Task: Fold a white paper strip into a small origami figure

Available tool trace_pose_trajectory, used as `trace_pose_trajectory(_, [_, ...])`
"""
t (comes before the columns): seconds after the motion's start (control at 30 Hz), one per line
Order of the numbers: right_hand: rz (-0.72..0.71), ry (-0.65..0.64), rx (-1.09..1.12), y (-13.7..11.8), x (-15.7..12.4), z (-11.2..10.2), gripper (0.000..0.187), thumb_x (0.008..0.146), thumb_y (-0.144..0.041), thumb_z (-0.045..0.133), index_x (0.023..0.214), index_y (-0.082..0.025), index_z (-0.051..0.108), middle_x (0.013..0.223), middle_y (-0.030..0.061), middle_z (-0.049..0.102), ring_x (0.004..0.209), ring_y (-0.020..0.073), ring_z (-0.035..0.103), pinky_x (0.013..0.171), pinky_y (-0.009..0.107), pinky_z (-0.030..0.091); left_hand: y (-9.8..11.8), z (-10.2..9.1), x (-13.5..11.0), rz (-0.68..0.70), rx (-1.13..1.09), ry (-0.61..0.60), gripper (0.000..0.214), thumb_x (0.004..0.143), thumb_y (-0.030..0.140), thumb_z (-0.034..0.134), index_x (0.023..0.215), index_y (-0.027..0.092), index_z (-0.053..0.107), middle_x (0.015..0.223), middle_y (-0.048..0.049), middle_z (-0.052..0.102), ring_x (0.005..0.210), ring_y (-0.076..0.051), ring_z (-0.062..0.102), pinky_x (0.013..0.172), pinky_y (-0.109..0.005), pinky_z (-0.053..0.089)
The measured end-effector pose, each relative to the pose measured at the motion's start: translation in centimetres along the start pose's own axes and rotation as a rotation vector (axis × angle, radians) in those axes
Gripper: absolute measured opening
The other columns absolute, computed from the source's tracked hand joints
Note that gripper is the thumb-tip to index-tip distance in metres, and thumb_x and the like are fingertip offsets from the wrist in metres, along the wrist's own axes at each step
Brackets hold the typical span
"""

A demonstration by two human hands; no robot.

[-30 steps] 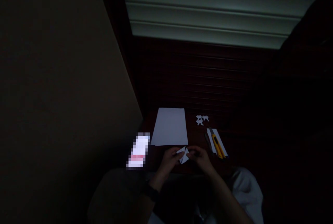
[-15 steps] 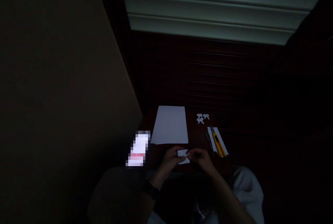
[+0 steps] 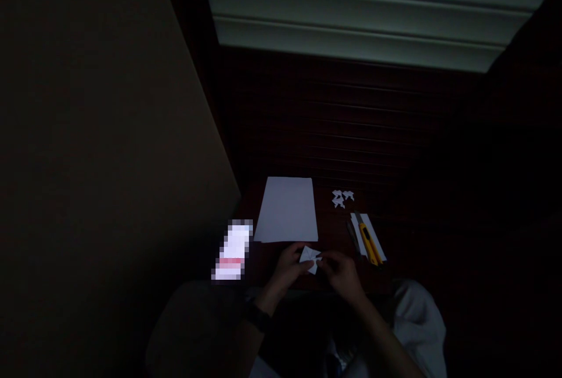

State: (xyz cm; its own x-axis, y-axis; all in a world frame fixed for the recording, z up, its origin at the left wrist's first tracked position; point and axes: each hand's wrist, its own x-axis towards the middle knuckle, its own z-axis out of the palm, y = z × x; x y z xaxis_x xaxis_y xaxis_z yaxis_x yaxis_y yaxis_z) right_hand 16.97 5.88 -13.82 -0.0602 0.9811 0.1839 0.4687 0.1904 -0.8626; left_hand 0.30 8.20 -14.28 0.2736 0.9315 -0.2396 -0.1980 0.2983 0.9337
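Note:
Between my two hands is a small folded piece of white paper (image 3: 309, 254), with crease lines meeting near its middle. My left hand (image 3: 290, 267) holds its left side, the thumb lying across the front and the fingers behind. At the paper's right edge, my right hand (image 3: 341, 270) pinches a corner between thumb and fingers. Beyond the hands, a stack of white paper (image 3: 287, 208) lies on the dark table. Three small folded paper figures (image 3: 338, 198) sit close together at the back right. Dim light hides the finer folds.
On the right, a yellow utility knife (image 3: 370, 243) rests on a strip of white paper (image 3: 376, 236), beside a dark slim object (image 3: 352, 234). A lit, blurred-out screen (image 3: 233, 252) is at the left. A wall rises at left; slatted panels stand behind the table.
The folded paper has turned in my hands and now shows a pointed outline with diagonal creases. My right hand has shifted slightly, still pinching the right edge.

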Motion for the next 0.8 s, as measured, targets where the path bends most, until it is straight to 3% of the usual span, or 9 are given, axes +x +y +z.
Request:
trace_pose_trajectory(0.27, [-0.17, -0.07, -0.416, -0.8, -0.8, -0.2, 0.021, 0.083, -0.021, 0.048, 0.097, -0.023, 0.063, 0.085, 0.0054, 0.059, 0.075, 0.0161, 0.057, 0.065, 0.024, 0.043, 0.0, -0.3, -0.2, -0.1, 0.021, -0.001, 0.053, 0.058, 0.016, 0.071, 0.108, 0.017, 0.052, 0.083, -0.0074, 0.066, 0.074, -0.022, 0.063, 0.059, -0.031, 0.051])
trace_pose_trajectory(0.57, [-0.089, -0.068, -0.359, -1.1, -0.7, -0.3, 0.01, 0.081, -0.02, 0.052, 0.083, -0.021, 0.062, 0.086, 0.0044, 0.06, 0.08, 0.0175, 0.057, 0.072, 0.027, 0.042, -1.0, -0.5, 0.3, -0.106, 0.045, 0.027, 0.054, 0.056, 0.015, 0.073, 0.106, 0.017, 0.052, 0.085, -0.0087, 0.065, 0.074, -0.022, 0.063, 0.059, -0.032, 0.051])
trace_pose_trajectory(0.8, [-0.021, -0.198, -0.433, -1.3, -0.5, -0.7, 0.012, 0.081, -0.02, 0.049, 0.083, -0.02, 0.062, 0.085, 0.0045, 0.062, 0.078, 0.0167, 0.058, 0.071, 0.025, 0.04, -1.3, -0.4, 0.3, -0.072, 0.046, 0.041, 0.053, 0.055, 0.015, 0.073, 0.104, 0.016, 0.053, 0.076, -0.005, 0.066, 0.066, -0.018, 0.062, 0.054, -0.025, 0.049])
